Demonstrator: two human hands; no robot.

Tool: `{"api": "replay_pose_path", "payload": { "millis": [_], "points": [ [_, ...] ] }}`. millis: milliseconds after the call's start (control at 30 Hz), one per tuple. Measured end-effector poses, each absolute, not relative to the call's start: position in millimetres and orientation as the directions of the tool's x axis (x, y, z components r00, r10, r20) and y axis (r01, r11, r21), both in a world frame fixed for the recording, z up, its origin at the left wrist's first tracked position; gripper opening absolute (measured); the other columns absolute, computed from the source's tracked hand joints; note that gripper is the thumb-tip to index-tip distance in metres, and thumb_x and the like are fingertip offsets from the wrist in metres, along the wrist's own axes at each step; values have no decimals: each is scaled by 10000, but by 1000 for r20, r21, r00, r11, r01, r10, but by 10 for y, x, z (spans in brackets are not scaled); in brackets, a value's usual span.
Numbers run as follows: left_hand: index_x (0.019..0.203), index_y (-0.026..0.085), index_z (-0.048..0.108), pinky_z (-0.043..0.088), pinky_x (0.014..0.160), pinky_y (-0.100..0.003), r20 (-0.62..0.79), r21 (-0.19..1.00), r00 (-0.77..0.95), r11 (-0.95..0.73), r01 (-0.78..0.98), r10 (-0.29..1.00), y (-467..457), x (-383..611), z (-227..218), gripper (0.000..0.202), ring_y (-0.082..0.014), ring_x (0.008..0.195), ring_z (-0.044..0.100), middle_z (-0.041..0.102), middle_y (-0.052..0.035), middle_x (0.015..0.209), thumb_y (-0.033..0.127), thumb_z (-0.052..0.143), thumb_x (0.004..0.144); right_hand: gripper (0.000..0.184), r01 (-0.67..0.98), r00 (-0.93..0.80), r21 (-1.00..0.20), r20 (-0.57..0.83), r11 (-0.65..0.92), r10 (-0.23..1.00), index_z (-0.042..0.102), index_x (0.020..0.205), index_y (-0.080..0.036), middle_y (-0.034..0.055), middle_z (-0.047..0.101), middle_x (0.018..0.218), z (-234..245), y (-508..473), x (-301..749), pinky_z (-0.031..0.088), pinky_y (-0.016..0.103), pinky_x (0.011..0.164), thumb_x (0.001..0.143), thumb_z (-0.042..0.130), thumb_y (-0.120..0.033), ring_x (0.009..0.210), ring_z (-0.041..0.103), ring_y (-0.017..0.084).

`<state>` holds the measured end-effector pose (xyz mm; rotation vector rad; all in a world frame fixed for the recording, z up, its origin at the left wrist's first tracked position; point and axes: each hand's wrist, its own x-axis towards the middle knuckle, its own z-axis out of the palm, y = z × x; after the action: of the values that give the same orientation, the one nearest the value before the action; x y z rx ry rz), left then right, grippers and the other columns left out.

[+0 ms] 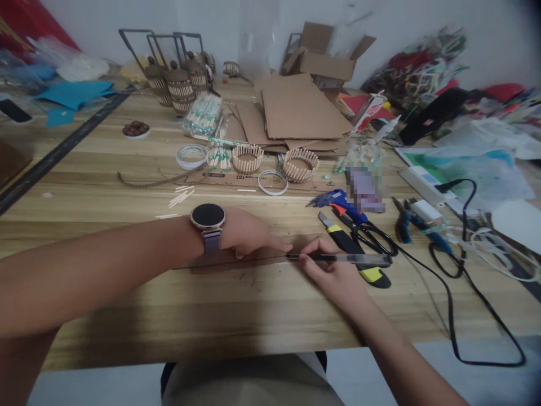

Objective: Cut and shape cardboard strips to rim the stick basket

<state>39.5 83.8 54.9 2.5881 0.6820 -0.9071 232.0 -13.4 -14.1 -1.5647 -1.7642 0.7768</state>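
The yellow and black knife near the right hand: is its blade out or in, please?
Out: a grey blade sticks out past the yellow front part of the knife.

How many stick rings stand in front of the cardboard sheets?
2: the left ring, beside the green-wrapped sticks, and the right ring, nearer the blue glue gun.

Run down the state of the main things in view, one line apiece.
Left hand: index finger extended
Watch: strapped on left wrist, face dark
Right hand: fingers closed on the pen
Pen: held, tip down at the cardboard strip
Cardboard strip: flat, partly covered
Utility knife: lying, blade out
Glue gun: on its side
Cardboard box: open, flaps up
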Motion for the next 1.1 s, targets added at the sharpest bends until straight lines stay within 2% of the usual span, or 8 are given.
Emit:
{"api": "replay_pose_path", "payload": {
  "millis": [133, 333, 600, 767, 867, 933, 1000, 1100],
  "points": [
    [1516, 468, 308, 473, 688, -302, -643, 133, 692, -842, 522, 328, 829, 391, 529, 1031, -250, 821, 643, 745, -25, 1017, -23, 730, 714, 151, 613, -88, -780, 92, 126, 992, 567, 712, -233, -2, 616, 632, -144, -139, 2321, 407, 250, 469, 817, 571, -342, 551, 540, 151],
    [1516, 500, 258, 500, 687, -335, -659, 140, 676, -830, 540, 329, 827, 425, 545, 1082, -263, 779, 658, 746, -20, 969, -78, 672, 701, 168, 669, 47, -743, 82, 30, 996, 569, 683, -225, -12, 583, 589, -125, -112, 2611, 383, 253, 455, 780, 594, -359, 511, 521, 149],
    [1523, 490, 232, 500, 669, -324, -657, 102, 663, -830, 548, 358, 782, 498, 561, 1157, -231, 731, 640, 737, -23, 957, -139, 633, 639, 151, 687, 139, -727, 130, -1, 982, 575, 671, -228, -12, 585, 597, -61, -162, 2642, 368, 256, 469, 779, 587, -334, 536, 512, 153],
    [1520, 462, 280, 500, 692, -319, -666, 104, 661, -835, 541, 346, 792, 533, 569, 1171, -220, 742, 632, 739, -30, 975, -150, 668, 601, 166, 607, 57, -792, 129, 69, 990, 572, 717, -223, 1, 619, 664, -104, -210, 2559, 416, 253, 509, 825, 593, -347, 603, 571, 165],
    [1525, 474, 239, 499, 708, -310, -660, 96, 665, -839, 536, 349, 795, 523, 556, 1171, -201, 724, 624, 742, -11, 967, -139, 674, 627, 163, 602, 61, -792, 174, 103, 983, 627, 833, -223, 14, 674, 743, -138, -195, 2595, 465, 271, 571, 901, 567, -359, 672, 624, 183],
    [1526, 492, 202, 495, 708, -302, -660, 89, 663, -840, 535, 352, 795, 520, 550, 1190, -193, 718, 620, 740, -1, 973, -142, 669, 633, 173, 658, 20, -732, 250, 176, 968, 662, 927, -234, 28, 716, 835, -163, -156, 2653, 504, 303, 683, 952, 524, -335, 771, 661, 201],
    [1523, 506, 184, 493, 708, -303, -670, 84, 656, -842, 532, 347, 799, 528, 549, 1207, -202, 739, 626, 736, -3, 990, -142, 674, 630, 190, 719, -135, -626, 299, 301, 944, 681, 993, -244, 47, 737, 942, -193, -101, 2716, 506, 348, 810, 978, 502, -306, 896, 669, 223],
    [1518, 527, 154, 504, 719, -323, -692, 79, 640, -847, 526, 333, 807, 549, 552, 1241, -228, 779, 639, 737, -8, 1009, -127, 710, 622, 195, 740, -382, -488, 259, 462, 887, 688, 1037, -242, 82, 732, 1104, -245, -22, 2781, 471, 413, 925, 980, 502, -255, 1074, 637, 266]
  ]
}}
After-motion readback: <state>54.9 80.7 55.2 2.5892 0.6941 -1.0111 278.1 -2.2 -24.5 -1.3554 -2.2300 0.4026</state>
